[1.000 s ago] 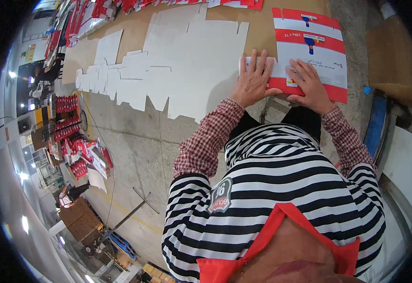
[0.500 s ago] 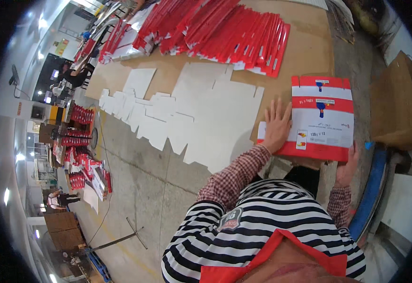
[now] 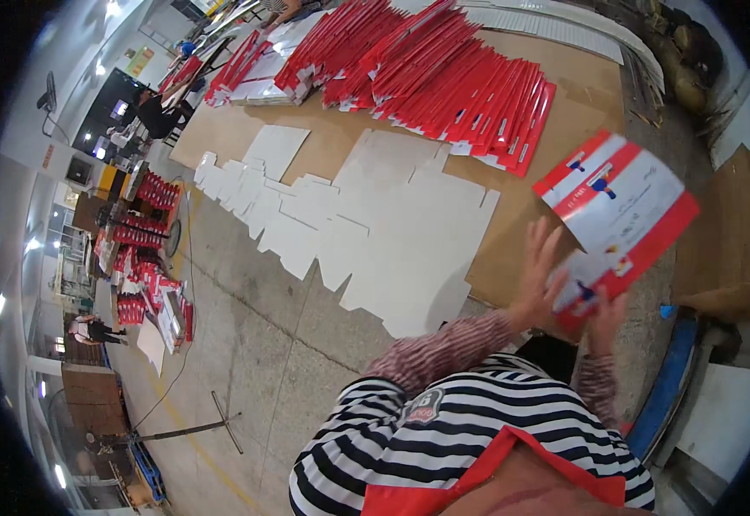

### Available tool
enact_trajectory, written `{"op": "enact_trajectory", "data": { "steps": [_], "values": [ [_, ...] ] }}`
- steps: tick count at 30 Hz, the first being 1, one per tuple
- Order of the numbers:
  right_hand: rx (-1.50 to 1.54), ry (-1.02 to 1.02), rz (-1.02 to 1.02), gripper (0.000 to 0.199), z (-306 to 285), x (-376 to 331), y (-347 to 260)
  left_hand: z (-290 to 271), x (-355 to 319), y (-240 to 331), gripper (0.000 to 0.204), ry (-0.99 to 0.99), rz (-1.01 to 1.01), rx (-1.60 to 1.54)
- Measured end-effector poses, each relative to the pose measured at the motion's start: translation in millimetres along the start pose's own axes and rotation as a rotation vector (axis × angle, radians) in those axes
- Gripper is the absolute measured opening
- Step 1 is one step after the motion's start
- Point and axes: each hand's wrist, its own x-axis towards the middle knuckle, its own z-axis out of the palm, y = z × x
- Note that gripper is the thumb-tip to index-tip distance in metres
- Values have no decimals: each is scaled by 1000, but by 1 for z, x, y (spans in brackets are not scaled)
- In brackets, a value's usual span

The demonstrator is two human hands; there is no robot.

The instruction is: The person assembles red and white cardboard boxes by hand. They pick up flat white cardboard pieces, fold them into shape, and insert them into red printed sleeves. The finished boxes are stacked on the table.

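Observation:
A red and white printed carton blank (image 3: 620, 206), blurred by motion, is tilted up off the brown cardboard table top at the right. My right hand (image 3: 607, 320) grips its lower edge; some of the fingers are hidden behind or smeared. Beside the carton's lower left part is my left hand (image 3: 538, 279), fingers spread and pointing away from me. Whether it touches the carton there I cannot tell. White unprinted carton blanks (image 3: 401, 224) lie overlapping, fanned out to the left of my left hand.
Across the far side of the table (image 3: 585, 103) leans a long row of folded red cartons (image 3: 469, 90). An open brown cardboard box (image 3: 727, 241) stands at the right, above a blue rail (image 3: 667, 387). A stand (image 3: 194, 427) is on the floor at left. People work in the background.
The carton blank has been lifted from lying flat and turned, its far end now further right. My left hand has come off its face, and my right hand has shifted left and nearer.

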Motion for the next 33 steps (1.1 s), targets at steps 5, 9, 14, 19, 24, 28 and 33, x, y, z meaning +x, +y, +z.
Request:
{"op": "enact_trajectory", "data": {
  "steps": [5,9,14,19,24,28,33],
  "values": [
    [-121,-546,221,60,-106,73,-113,-148,-84,-25,67,183,-262,518],
    [-361,-683,144,62,-94,178,-90,-220,-174,-47,71,623,-632,653],
    [-362,-498,-1,57,18,381,29,-220,-185,-55,67,1084,-1213,-448],
    [-850,-210,-371,54,174,378,68,-208,-191,-78,43,914,-976,-684],
    [-844,-416,-789,55,164,247,-11,-205,-173,-68,32,808,-776,-474],
    [-634,-1260,-919,72,189,23,-138,-213,-139,-13,28,748,-724,-446],
    [-891,-1188,-1011,58,149,-62,-124,-145,-115,9,31,651,-562,-592]
  ]
}}
